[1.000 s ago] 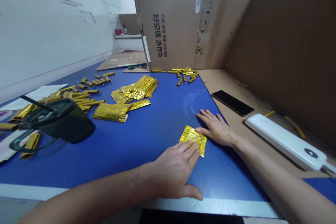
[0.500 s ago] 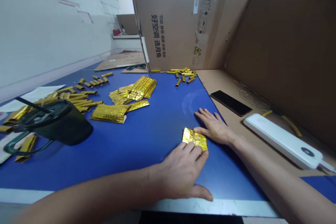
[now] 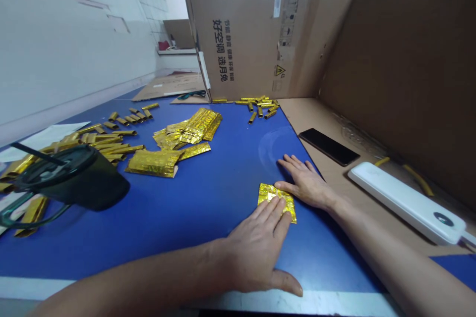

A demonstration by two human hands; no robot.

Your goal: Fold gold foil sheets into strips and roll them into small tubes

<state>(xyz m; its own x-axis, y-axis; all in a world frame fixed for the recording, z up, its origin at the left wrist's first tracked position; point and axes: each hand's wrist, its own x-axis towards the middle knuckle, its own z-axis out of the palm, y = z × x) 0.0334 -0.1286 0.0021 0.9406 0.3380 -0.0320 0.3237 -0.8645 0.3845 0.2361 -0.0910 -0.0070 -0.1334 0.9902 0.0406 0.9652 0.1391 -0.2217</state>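
A small sheet of gold foil paper (image 3: 267,190) lies flat on the blue tabletop near the front. My left hand (image 3: 258,247) rests over its near part, fingers stretched out across the foil and thumb spread to the side. Beside it, my right hand (image 3: 305,183) lies flat on the table with spread fingers, its thumb at the sheet's upper right edge. Left of centre sits a loose pile of gold foil sheets (image 3: 201,125), with a folded gold foil piece (image 3: 153,163) in front of it. Part of the small sheet is hidden under my left fingers.
A dark lidded cup (image 3: 96,178) with straw and handle stands at the left, among several rolled gold foil tubes (image 3: 122,148). More gold tubes (image 3: 260,109) lie by the cardboard wall (image 3: 256,34). On the right are a phone (image 3: 329,146) and a white power bank (image 3: 403,203).
My left fingers have gone from curled at the sheet's near edge to stretched out flat over it. The right hand has kept its place. The view has shifted slightly.
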